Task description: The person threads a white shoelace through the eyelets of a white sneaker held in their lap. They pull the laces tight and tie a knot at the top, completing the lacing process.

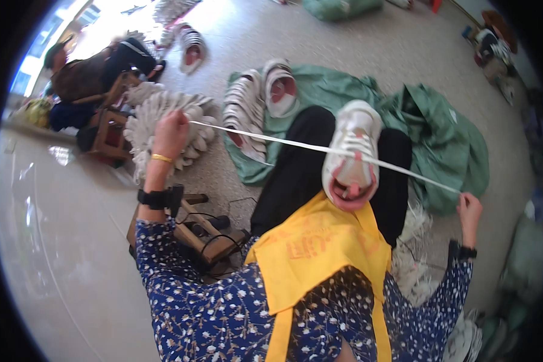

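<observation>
A white sneaker with a pink lining rests on my lap, its opening toward me and its toe pointing away. White lacing crosses its upper part. From its eyelets a white shoelace stretches taut to both sides. My left hand, raised at the left, is closed on one end of the lace. Far out to the right, my right hand pinches the other end. Both hands are well apart from the sneaker itself.
Nested white shoes stand on a green sack ahead. A pile of pale shoe parts lies at the left, near a wooden stool. Another person sits far left. Loose white laces hang at my right.
</observation>
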Motion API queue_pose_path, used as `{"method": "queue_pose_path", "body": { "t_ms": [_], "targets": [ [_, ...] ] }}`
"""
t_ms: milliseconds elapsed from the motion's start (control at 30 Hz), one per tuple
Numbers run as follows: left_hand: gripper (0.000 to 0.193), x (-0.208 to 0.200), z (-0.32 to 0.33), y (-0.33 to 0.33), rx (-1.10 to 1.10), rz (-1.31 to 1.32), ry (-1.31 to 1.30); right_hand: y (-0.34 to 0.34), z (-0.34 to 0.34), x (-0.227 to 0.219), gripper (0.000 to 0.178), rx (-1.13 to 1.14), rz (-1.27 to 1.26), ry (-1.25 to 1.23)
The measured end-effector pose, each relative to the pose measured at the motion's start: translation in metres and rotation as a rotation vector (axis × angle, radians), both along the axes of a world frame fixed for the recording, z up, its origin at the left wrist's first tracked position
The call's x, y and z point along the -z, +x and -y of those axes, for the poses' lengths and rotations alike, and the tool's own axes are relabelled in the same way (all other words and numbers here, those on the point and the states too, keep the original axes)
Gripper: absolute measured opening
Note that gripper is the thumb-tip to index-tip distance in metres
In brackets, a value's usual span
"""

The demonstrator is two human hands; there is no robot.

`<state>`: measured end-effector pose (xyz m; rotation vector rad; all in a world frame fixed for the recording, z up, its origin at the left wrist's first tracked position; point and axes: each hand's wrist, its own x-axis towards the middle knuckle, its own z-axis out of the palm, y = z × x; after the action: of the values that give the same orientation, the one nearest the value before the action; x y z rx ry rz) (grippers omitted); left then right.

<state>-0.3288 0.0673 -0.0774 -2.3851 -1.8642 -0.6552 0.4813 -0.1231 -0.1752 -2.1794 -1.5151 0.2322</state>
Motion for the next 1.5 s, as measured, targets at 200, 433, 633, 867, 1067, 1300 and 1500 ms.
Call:
{"method": "queue_pose_path", "body": {
  "t_ms": [200, 433, 633, 867, 1067, 1300, 1500],
  "targets": [
    [0.008, -0.033, -0.02, 0.06, 0.133, -0.072, -0.267, -0.058, -0.038, -0.027, 0.033, -0.142, -0.31, -0.475],
    [0.018, -0.098, -0.097, 0.087, 0.023, 0.284, 0.131, -0.086, -0.12, -0.118, 0.022, -0.207, -1.053, 0.081],
    [0.006, -0.021, -0.013, 0.155, 0.434, 0.093, -0.548, -0.157, -0.085, -0.1, 0.028, -0.258, -1.134, -0.06],
    [0.012, 0.009, 0.048, 0.231, 0.515, 0.68, -0.937, -0.255, -0.087, -0.095, 0.022, -0.424, -0.851, -0.268],
    [0.013, 0.022, 0.033, 0.255, 0.494, 1.124, -0.898, -0.267, -0.105, -0.074, 0.015, -0.497, -0.669, 0.134],
    [0.012, 0.031, 0.04, 0.267, 0.482, 1.104, -0.745, -0.268, -0.086, -0.07, 0.015, -0.385, -0.997, 0.017],
    [0.014, 0.022, 0.046, 0.267, 0.428, 0.816, -0.642, -0.264, -0.079, -0.07, 0.013, -0.365, -1.076, 0.023]
  ]
}}
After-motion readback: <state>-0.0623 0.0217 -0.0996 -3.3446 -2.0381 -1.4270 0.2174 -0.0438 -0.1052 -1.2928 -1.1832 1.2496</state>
